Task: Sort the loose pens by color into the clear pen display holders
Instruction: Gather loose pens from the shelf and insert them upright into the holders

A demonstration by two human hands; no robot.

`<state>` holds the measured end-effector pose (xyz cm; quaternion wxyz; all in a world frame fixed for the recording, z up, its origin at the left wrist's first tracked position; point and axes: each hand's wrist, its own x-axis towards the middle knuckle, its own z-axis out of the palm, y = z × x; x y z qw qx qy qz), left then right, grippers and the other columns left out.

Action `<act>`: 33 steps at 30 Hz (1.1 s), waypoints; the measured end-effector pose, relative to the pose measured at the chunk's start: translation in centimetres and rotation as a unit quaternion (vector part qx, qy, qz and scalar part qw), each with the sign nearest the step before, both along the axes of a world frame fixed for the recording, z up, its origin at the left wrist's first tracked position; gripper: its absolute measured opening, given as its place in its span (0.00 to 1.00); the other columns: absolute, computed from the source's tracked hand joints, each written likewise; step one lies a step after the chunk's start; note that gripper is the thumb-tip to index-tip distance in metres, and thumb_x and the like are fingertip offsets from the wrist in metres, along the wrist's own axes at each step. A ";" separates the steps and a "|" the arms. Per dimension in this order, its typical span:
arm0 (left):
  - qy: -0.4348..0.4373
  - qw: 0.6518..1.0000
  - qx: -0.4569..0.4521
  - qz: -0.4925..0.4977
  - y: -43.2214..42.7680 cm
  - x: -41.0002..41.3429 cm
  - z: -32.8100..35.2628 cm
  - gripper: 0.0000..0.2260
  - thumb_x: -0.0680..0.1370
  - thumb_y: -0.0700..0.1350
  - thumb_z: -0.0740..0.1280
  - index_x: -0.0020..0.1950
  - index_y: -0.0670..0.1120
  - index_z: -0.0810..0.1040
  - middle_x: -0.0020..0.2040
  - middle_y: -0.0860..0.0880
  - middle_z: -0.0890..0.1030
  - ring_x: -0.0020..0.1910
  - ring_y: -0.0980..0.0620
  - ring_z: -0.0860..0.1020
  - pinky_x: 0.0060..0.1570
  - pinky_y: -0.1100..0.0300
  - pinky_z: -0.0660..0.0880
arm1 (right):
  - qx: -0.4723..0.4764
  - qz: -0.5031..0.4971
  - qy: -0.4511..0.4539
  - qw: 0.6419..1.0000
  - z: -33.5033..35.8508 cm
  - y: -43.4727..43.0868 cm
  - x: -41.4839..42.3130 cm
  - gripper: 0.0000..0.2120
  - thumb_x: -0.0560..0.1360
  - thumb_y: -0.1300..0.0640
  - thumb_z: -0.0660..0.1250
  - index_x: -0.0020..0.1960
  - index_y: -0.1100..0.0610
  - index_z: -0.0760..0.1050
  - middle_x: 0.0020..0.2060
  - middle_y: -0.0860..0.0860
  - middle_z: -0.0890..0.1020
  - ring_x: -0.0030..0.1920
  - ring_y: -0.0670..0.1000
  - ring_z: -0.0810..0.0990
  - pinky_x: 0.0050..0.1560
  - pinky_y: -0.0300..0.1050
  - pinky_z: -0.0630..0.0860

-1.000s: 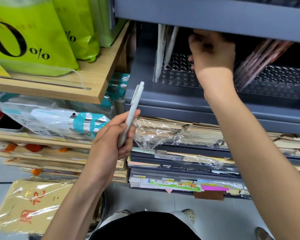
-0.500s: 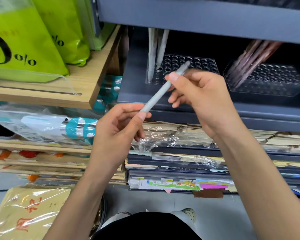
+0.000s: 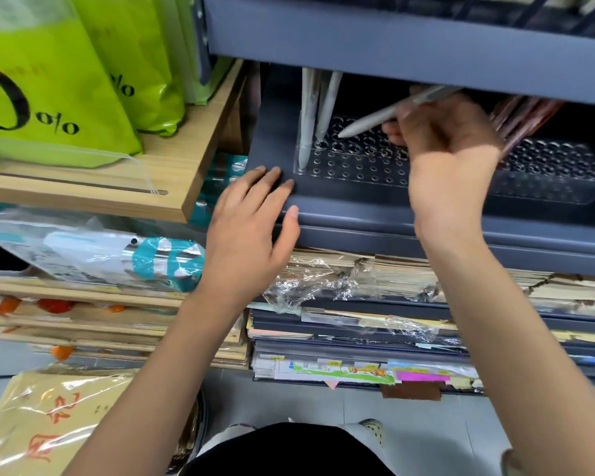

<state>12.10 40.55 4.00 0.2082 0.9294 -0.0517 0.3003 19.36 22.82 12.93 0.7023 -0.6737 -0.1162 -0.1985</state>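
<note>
Under the grey shelf [image 3: 409, 39], down on the lower grey ledge [image 3: 375, 231], two clear holders sit side by side, both drilled with rows of round holes. Left of it all, big green bags [image 3: 49, 80] on a wooden shelf [image 3: 172, 187], black print reading "0%" across the front, the start of the figure cut off at the edge. Below the ledge, stacked paper packs [image 3: 358, 280] in crinkled plastic wrap, and bottom left a tan pack [image 3: 31, 424] with red characters I can't make out. Left holder [image 3: 354, 166]: two white pens [image 3: 310, 121] standing at its left end, leaning slightly. Right holder [image 3: 557, 176]: a bunch of brownish-pink pens [image 3: 522, 118], blurred, slanting up to the right. Right hand [image 3: 447, 142] is up over the left holder, fingers pinched around a pale grey pen [image 3: 375, 120], tilted, tip pointing down-left and hovering just over the holes, near the white pair; whether the tip touches a hole, can't tell. Left hand [image 3: 251, 228] lies flat and spread on the ledge's front edge, just beside the left holder's corner, nothing in it
</note>
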 end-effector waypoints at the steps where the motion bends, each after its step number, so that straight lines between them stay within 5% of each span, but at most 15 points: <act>1: -0.022 1.000 0.001 -0.001 0.0 0.2 -0.5 0.17 0.81 0.46 0.61 0.64 0.39 0.80 0.65 0.42 0.79 0.68 0.41 0.73 0.67 0.43 0.68 | -0.027 -0.008 -0.005 1.000 -0.1 0.3 0.6 0.06 0.76 0.67 0.66 0.44 0.58 0.75 0.38 0.56 0.81 0.40 0.53 0.81 0.47 0.47 0.80; 5: -0.107 0.994 -0.007 0.009 0.2 0.9 -1.3 0.14 0.80 0.42 0.63 0.60 0.38 0.82 0.61 0.42 0.82 0.63 0.41 0.78 0.64 0.45 0.73 | -0.191 -0.050 0.004 0.980 0.1 1.8 2.7 0.01 0.76 0.58 0.68 0.46 0.55 0.79 0.41 0.56 0.85 0.45 0.56 0.84 0.54 0.55 0.78; 10: -0.148 0.989 -0.015 0.009 0.0 1.3 -1.6 0.13 0.79 0.40 0.64 0.58 0.37 0.83 0.58 0.42 0.83 0.61 0.40 0.79 0.63 0.47 0.75 | -0.381 -0.074 -0.013 0.921 1.1 3.1 3.7 0.13 0.78 0.50 0.64 0.53 0.58 0.80 0.50 0.54 0.84 0.55 0.60 0.79 0.61 0.51 0.71; 15: -0.155 0.988 -0.021 0.012 -0.1 1.3 -1.7 0.13 0.79 0.40 0.64 0.58 0.37 0.83 0.59 0.42 0.83 0.61 0.41 0.79 0.64 0.50 0.74 | -0.473 -0.045 -0.023 0.880 1.2 4.2 4.1 0.14 0.79 0.51 0.62 0.59 0.58 0.75 0.55 0.54 0.81 0.56 0.60 0.77 0.61 0.51 0.70; 20: -0.145 0.989 -0.020 0.014 0.1 1.3 -1.7 0.13 0.80 0.41 0.63 0.59 0.37 0.83 0.59 0.42 0.83 0.62 0.40 0.78 0.64 0.50 0.74 | -0.451 -0.044 -0.019 0.891 0.9 4.0 3.9 0.11 0.77 0.51 0.64 0.57 0.53 0.76 0.49 0.49 0.83 0.52 0.58 0.79 0.56 0.43 0.69; 26: -0.045 0.997 -0.051 0.022 -0.4 0.1 -0.3 0.15 0.79 0.42 0.62 0.62 0.39 0.81 0.64 0.44 0.81 0.67 0.43 0.74 0.66 0.47 0.72 | -0.355 -0.048 -0.004 0.934 1.1 2.2 2.4 0.15 0.75 0.52 0.66 0.60 0.54 0.78 0.41 0.46 0.83 0.46 0.52 0.83 0.57 0.48 0.76; 29: 0.041 0.997 -0.064 0.026 -1.0 -0.8 1.1 0.15 0.80 0.45 0.61 0.63 0.42 0.80 0.66 0.45 0.79 0.71 0.44 0.71 0.68 0.42 0.68 | -0.292 -0.025 0.029 0.956 1.1 0.3 1.3 0.12 0.74 0.55 0.67 0.57 0.55 0.79 0.41 0.50 0.83 0.43 0.51 0.83 0.54 0.49 0.78; 33: 0.046 0.988 -0.146 -0.004 -1.8 -2.7 3.0 0.13 0.78 0.44 0.64 0.59 0.43 0.82 0.59 0.46 0.82 0.64 0.46 0.76 0.67 0.42 0.69 | -0.212 0.013 0.053 0.976 1.2 -3.6 -1.5 0.08 0.75 0.62 0.64 0.50 0.52 0.79 0.40 0.50 0.84 0.40 0.49 0.83 0.44 0.46 0.81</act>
